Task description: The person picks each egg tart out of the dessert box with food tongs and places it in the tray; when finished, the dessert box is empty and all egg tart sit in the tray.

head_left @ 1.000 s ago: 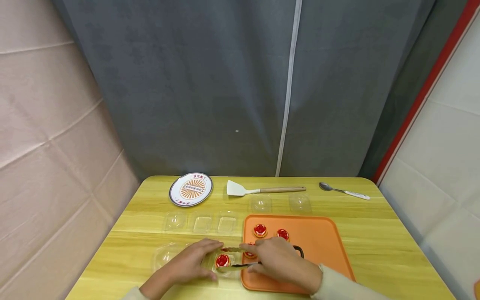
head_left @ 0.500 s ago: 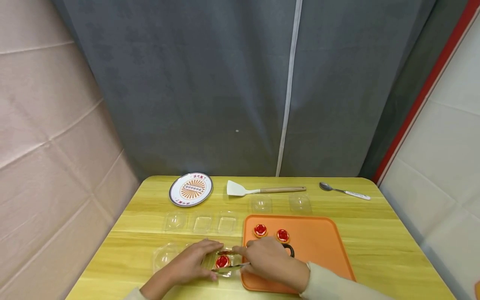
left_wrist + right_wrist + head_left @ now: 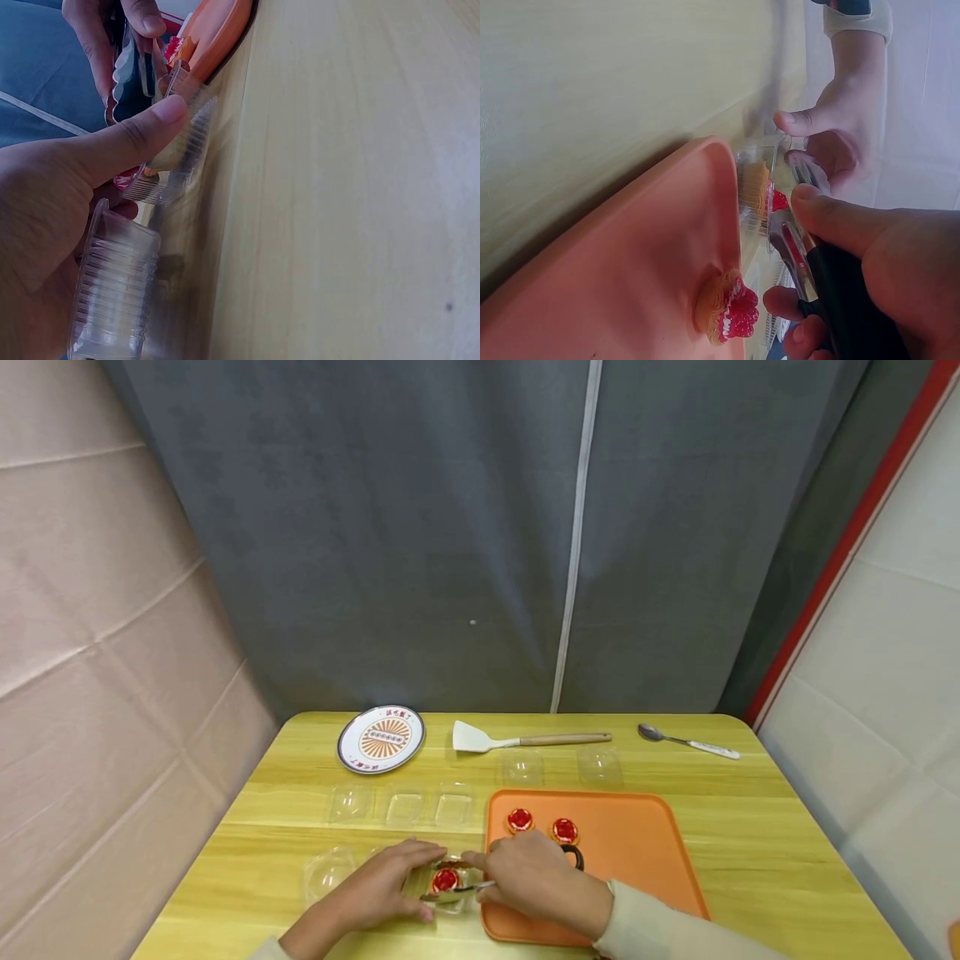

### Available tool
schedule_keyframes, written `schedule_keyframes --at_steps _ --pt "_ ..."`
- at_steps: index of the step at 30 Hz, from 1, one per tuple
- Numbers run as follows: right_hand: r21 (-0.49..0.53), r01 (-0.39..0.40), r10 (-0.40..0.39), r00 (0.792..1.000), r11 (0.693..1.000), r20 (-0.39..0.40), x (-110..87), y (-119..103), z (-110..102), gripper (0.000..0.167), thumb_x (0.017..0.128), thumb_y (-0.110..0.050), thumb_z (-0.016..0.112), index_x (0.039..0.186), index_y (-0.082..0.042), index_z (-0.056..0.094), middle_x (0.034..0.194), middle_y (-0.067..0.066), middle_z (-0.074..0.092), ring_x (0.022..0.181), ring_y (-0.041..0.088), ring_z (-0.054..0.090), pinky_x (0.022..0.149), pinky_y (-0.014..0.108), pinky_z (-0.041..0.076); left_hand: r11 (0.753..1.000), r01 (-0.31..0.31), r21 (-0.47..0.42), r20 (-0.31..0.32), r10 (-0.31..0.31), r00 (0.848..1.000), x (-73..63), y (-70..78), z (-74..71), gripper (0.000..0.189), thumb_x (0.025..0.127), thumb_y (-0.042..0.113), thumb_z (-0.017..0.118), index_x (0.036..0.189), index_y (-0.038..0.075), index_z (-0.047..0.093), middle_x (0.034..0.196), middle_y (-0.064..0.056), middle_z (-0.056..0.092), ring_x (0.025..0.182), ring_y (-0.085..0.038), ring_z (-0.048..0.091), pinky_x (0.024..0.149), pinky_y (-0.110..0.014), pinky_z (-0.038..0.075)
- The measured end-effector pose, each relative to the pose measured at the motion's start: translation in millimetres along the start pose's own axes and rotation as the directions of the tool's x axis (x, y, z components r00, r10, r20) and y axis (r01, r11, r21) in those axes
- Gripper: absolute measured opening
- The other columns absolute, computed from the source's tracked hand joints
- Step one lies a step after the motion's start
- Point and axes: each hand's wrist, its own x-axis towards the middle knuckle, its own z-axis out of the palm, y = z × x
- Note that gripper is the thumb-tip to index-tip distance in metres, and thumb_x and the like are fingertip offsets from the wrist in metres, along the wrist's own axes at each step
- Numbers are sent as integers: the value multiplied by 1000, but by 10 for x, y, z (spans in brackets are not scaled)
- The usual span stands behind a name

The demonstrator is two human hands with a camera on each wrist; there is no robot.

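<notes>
My right hand (image 3: 528,881) grips metal tongs (image 3: 799,251) with black handles over the tray's left side. The tongs' two blades reach over a clear plastic box (image 3: 751,214), one on each side of a red-topped tart (image 3: 446,881) that sits inside it. Whether the blades touch the tart, I cannot tell. My left hand (image 3: 382,885) holds this box from the left, its thumb along one side and its fingers partly hidden behind. Another clear box (image 3: 112,289) stands under my left hand. Two more tarts, a left one (image 3: 520,820) and a right one (image 3: 565,831), lie on the orange tray (image 3: 630,860).
Several clear lids or boxes (image 3: 405,807) stand in the middle left, and two (image 3: 522,768) behind the tray. Along the back lie a patterned plate (image 3: 382,740), a white spatula (image 3: 472,737) and a spoon (image 3: 651,732). A larger clear piece (image 3: 327,872) is left of my left hand.
My right hand has moved a little left with the tongs, their blades reaching further over the box. A tart near the tray's left edge is now hidden behind that hand. My left hand keeps its place.
</notes>
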Motion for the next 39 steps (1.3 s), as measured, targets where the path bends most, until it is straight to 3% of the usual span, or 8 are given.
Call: schedule_keyframes --at_steps 18,27,39 --pt "71 -9 10 1000 997 -19 -59 40 -47 49 92 -52 73 139 -41 64 66 -16 56 50 2 39 40 21 34 1000 -11 8 4 11 1000 5 -6 -1 91 75 62 79 148 14 56 146 4 58 134 -25 55 111 -51 47" --pt "100 -11 16 999 995 -50 -168 117 -60 48 91 -54 72 136 -39 67 70 -16 61 49 2 37 41 21 31 1000 4 4 10 -4 1000 4 -11 -4 90 75 62 79 148 15 56 147 3 58 134 -26 55 111 -52 47" --pt "140 -16 31 994 990 -103 -412 232 -96 49 91 -54 70 137 -40 66 68 -13 54 50 2 35 46 22 33 1000 11 21 6 -11 1000 -4 1 4 90 75 60 81 148 14 56 147 1 58 135 -30 55 113 -54 45"
